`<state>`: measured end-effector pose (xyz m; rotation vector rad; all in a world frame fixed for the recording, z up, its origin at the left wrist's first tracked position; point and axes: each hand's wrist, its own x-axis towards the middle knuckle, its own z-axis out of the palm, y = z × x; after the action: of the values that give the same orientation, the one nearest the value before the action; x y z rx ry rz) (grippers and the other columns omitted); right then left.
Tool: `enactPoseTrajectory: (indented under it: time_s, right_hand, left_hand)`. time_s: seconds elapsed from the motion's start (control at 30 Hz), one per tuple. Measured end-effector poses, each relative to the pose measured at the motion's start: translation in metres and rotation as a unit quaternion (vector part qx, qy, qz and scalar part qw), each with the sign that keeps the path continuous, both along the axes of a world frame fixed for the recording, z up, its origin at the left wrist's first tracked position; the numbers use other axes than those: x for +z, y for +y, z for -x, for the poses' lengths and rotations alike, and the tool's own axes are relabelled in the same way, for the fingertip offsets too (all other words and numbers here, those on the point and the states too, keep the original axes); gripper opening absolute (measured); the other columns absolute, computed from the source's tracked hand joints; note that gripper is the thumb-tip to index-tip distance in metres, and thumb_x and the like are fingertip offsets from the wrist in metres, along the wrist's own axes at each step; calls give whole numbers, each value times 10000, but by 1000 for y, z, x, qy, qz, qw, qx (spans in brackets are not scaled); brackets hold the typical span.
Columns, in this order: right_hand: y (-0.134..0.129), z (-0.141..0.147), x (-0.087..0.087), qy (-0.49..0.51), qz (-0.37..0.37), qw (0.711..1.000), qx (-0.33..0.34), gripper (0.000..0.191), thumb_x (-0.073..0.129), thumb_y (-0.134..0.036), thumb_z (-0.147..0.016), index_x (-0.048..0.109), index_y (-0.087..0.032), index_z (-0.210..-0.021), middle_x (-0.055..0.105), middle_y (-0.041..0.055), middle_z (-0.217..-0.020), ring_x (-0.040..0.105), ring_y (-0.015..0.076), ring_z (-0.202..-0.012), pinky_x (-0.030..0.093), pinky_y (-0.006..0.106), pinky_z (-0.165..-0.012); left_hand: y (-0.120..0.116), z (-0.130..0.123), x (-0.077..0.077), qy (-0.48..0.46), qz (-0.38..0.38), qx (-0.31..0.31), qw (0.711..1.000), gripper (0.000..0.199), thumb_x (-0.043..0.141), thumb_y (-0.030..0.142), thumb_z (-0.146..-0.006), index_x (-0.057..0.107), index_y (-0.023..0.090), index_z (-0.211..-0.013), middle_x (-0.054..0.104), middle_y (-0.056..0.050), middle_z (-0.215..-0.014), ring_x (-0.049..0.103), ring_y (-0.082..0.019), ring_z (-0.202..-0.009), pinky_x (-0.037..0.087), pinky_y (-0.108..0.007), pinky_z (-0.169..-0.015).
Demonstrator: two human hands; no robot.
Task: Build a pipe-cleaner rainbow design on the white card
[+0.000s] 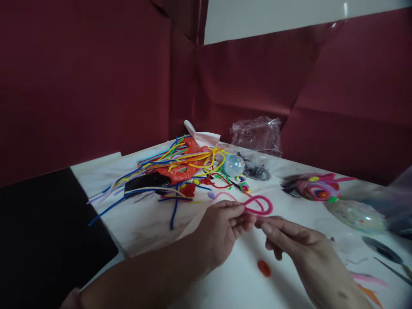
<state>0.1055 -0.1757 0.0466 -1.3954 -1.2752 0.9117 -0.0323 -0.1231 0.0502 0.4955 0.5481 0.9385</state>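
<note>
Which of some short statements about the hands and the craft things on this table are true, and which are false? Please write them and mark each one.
1. Both hands pinch a pink pipe cleaner bent into a loop. True: the left hand and the right hand meet at its ends.
2. The pile of pipe cleaners lies to the right of the hands. False: it lies to the left, behind them.
3. A small orange disc lies on the table below the hands. True.
4. The clear plastic bag is in the left hand. False: it stands at the back, by the red wall.
</note>
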Motion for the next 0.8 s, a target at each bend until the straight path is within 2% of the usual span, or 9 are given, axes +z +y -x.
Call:
enactPoseTrajectory:
  time_s: [0.2, 0.37, 0.5, 0.6, 0.67, 0.8]
  right_hand:
    - [24, 25, -10, -22, -21, 999, 20, 405, 680, -520, -640, 580, -132, -583, 462, 11, -495, 377, 100, -451, 292, 173, -393]
    - [41, 40, -9, -2, -6, 998, 61, 411, 658, -527, -636, 553, -131, -617, 473, 10, -514, 374, 95, -450, 301, 181, -403]
    - [58, 43, -7, -9, 50, 988, 145, 351, 606, -474, -652, 512, -136, -642, 490, 14, -523, 409, 100, -449, 310, 185, -409]
    - [69, 36, -10, -30, 119, 969, 213, 292, 612, -400, -626, 497, -132, -643, 526, 30, -560, 423, 97, -433, 280, 173, -380]
    - [75, 29, -15, -46, 165, 953, 252, 270, 612, -369, -618, 490, -129, -626, 524, 30, -555, 416, 91, -405, 258, 168, -362]
    - [86, 17, -30, -69, 204, 933, 289, 300, 604, -392, -636, 475, -126, -583, 442, -15, -473, 354, 65, -360, 222, 162, -353]
  left_hand:
    - [-3, 17, -17, -2, -45, 4, 999, 78, 613, 130, -635, 545, 96, -649, 563, -12, -566, 528, -67, -508, 405, -181, -524]
    - [-1, 31, -24, 79, -64, -6, 995, 121, 617, 169, -608, 537, 97, -662, 562, -17, -572, 517, -74, -484, 396, -200, -502]
    - [6, 45, -27, 167, -73, -42, 982, 186, 639, 232, -584, 534, 97, -657, 559, -17, -570, 529, -88, -485, 392, -198, -460]
    - [12, 62, -31, 231, -92, -71, 966, 211, 635, 278, -591, 535, 103, -655, 558, -9, -574, 513, -76, -449, 373, -183, -416]
    - [15, 74, -33, 276, -107, -64, 953, 192, 619, 273, -601, 516, 113, -629, 550, 2, -558, 496, -69, -420, 363, -179, -399]
    - [18, 91, -39, 353, -179, -100, 913, 187, 575, 282, -652, 500, 123, -586, 534, 6, -544, 470, -65, -395, 344, -178, -384]
